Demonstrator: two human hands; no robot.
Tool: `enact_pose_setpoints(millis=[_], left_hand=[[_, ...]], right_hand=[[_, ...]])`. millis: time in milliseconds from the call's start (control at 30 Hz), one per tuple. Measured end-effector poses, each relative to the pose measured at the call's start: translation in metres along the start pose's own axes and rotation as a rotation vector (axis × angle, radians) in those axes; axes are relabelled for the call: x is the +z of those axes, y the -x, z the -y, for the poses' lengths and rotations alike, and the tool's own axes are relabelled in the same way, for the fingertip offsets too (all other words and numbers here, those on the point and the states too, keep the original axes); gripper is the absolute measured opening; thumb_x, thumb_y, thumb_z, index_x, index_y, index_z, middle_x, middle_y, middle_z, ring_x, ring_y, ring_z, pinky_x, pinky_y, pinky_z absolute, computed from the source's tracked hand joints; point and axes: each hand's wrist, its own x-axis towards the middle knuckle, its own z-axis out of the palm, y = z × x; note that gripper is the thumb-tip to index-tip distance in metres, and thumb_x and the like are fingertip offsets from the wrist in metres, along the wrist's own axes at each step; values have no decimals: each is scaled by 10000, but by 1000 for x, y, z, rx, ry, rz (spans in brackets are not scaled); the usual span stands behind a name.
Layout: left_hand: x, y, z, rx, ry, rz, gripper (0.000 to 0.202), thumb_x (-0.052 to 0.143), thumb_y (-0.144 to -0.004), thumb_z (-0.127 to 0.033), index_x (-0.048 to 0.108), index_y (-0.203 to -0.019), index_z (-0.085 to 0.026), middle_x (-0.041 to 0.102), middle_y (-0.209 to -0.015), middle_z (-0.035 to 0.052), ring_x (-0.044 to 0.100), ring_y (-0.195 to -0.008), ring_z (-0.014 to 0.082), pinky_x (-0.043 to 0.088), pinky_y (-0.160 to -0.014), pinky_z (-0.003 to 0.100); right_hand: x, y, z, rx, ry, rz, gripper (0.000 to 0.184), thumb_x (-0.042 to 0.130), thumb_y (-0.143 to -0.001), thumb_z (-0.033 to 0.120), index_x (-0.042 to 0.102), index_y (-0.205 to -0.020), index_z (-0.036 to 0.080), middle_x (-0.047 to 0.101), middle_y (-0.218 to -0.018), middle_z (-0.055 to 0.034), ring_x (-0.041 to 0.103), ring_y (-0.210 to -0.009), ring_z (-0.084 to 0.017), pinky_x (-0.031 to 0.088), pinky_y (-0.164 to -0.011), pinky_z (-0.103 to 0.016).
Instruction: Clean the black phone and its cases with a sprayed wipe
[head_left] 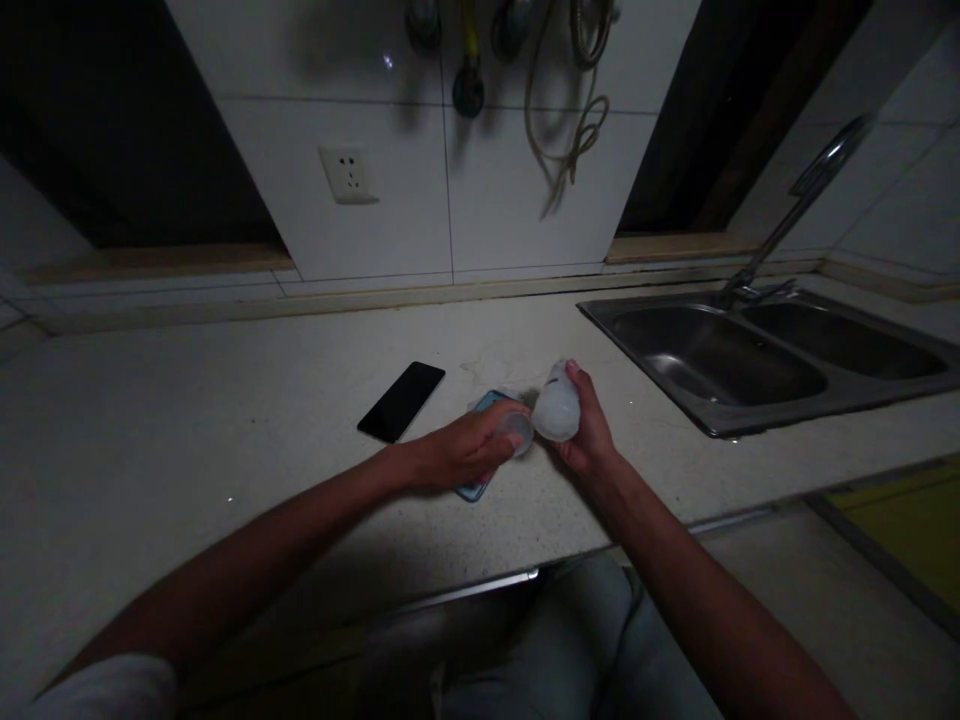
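Note:
My left hand point(480, 440) is closed around a small translucent round cap point(520, 428), which looks like a bottle lid. In my right hand point(590, 425) is a whitish translucent bottle point(557, 408), tilted with its rounded base toward me; its far end is partly hidden by my fingers. Cap and bottle are close together, above the counter. Partly covered by my left hand, a blue-rimmed phone case point(474, 492) lies on the counter. Left of it rests a black smartphone point(403, 401), screen up.
The pale countertop point(300, 400) runs along a tiled wall with a socket point(346, 175). To the right is a double steel sink point(712, 425) with a tall faucet point(780, 230). Pipe fittings point(469, 90) and a looped cord point(574, 150) hang above.

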Motion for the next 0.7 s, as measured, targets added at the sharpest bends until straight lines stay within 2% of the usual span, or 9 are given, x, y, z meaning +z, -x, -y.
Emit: enact_pose_setpoints(millis=[67,167,233,300,433,600,700], left_hand=[[-2,-2,1,-22,32,-43,500,414,-993,-575,456,-1325,-204,526,-693,-35,482,-543,126,379,-499,231],[-11,-6,7,-71,-141,-269,554,357,-997,-617,467,-1332,-189,612,-849,36,555,-653,157,419,-585,264],[-15,-7,12,-124,-326,-380,533,350,-1001,-603,543,-1242,-169,645,-938,94,608,-804,207,445,-708,305],[-15,-6,18,-193,-486,-426,492,475,-941,-627,609,-1074,-173,642,-977,127,619,-913,265,445,-776,337],[-8,-2,27,-280,-561,-366,477,709,-764,-631,622,-968,-208,627,-962,112,619,-961,314,457,-794,353],[-11,-5,29,-286,-571,-328,256,719,-798,-402,665,-956,-208,665,-893,86,630,-893,282,449,-795,359],[-13,-7,26,-314,-628,-325,239,679,-839,-399,669,-973,-201,675,-852,80,634,-853,264,446,-763,349]], right_hand=[[-3,-4,0,19,-79,-7,368,870,-689,475,610,-793,235,656,-631,82,635,-545,-102,576,-539,-182],[-9,-10,0,33,-196,-52,374,910,-658,411,629,-822,227,725,-712,61,692,-631,-105,606,-620,-178],[-13,-13,1,39,-261,-109,373,917,-655,390,636,-832,221,746,-741,47,707,-652,-110,617,-643,-186],[-15,-14,2,33,-305,-155,363,913,-666,383,640,-839,218,752,-752,41,715,-661,-118,625,-649,-197],[-14,-12,3,7,-275,-133,384,914,-669,405,654,-881,217,760,-802,39,727,-710,-124,639,-691,-217],[-8,-7,4,65,-265,-141,343,898,-697,383,651,-862,211,743,-770,22,713,-676,-149,654,-636,-266],[-6,-6,5,86,-272,-150,287,871,-740,340,641,-850,210,731,-737,25,702,-648,-146,656,-629,-275]])
